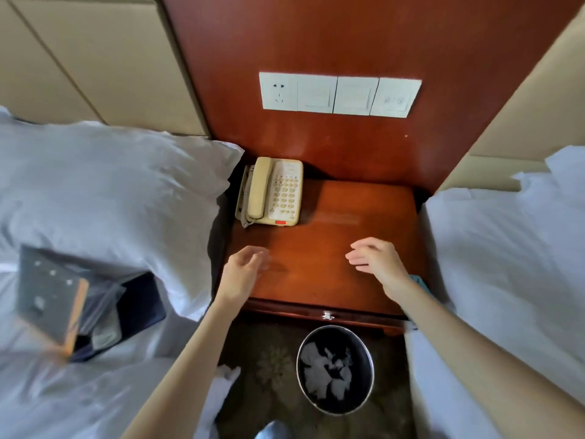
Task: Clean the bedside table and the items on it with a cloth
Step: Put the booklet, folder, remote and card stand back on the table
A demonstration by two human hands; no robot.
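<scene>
Fingers (356, 257) hang loose and spread, holding nothing; left hand (245, 267) and right hand (376, 259) hover over the near bedside table (348, 213). Telephone (272, 191) sits far left; teal cloth (419, 282) peeks beside the right wrist.

One wide-angle view, worn on the head, looks forward and steeply down from close above the bedside table (316, 236), front edge nearest, wall panel (348, 42) at top.

The telephone (269, 191) sits at the tabletop's (348, 223) back left corner, a switch panel (340, 95) on the wall behind; the left bed (79, 400) and right bed (506, 264) flank it, and a bin (335, 369) stands on the floor in front
</scene>
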